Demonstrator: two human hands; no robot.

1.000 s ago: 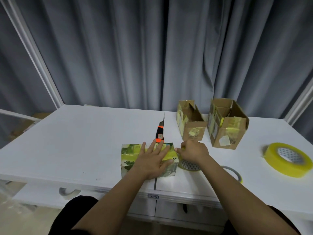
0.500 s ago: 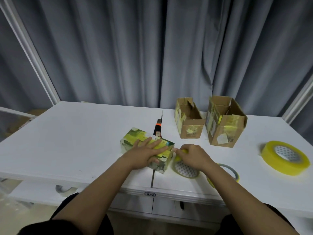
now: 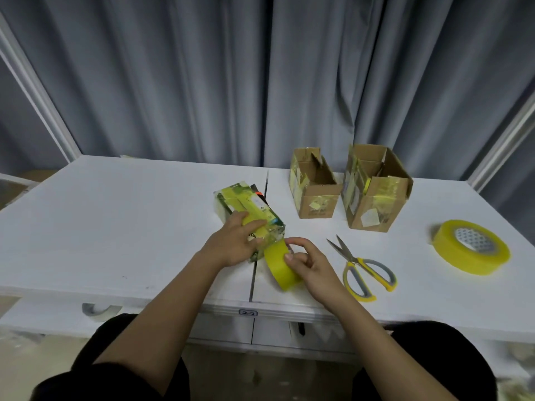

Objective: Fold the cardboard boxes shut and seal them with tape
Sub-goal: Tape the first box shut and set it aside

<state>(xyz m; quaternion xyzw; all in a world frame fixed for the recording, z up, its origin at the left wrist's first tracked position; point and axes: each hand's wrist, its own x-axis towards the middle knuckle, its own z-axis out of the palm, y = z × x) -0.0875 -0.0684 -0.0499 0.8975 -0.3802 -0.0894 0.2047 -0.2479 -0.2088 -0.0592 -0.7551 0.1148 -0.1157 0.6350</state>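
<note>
Grey curtain behind white table (image 3: 115,215). Taped box (image 3: 249,211) near front edge, left hand (image 3: 233,246) pressing its top, fingers curled over end. Right hand (image 3: 307,263) pinches yellow tape roll (image 3: 279,264) touching box. Box likely light, slick; hold by edges.

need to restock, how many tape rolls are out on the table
2: a roll of yellow tape held in the right hand beside the taped box, and a larger yellow roll lying flat at the table's right.

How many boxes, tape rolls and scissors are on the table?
Boxes: 3, the taped box, small open box, big open box
Tape rolls: 2, held roll, far roll
Scissors: 1
Total: 6
</note>
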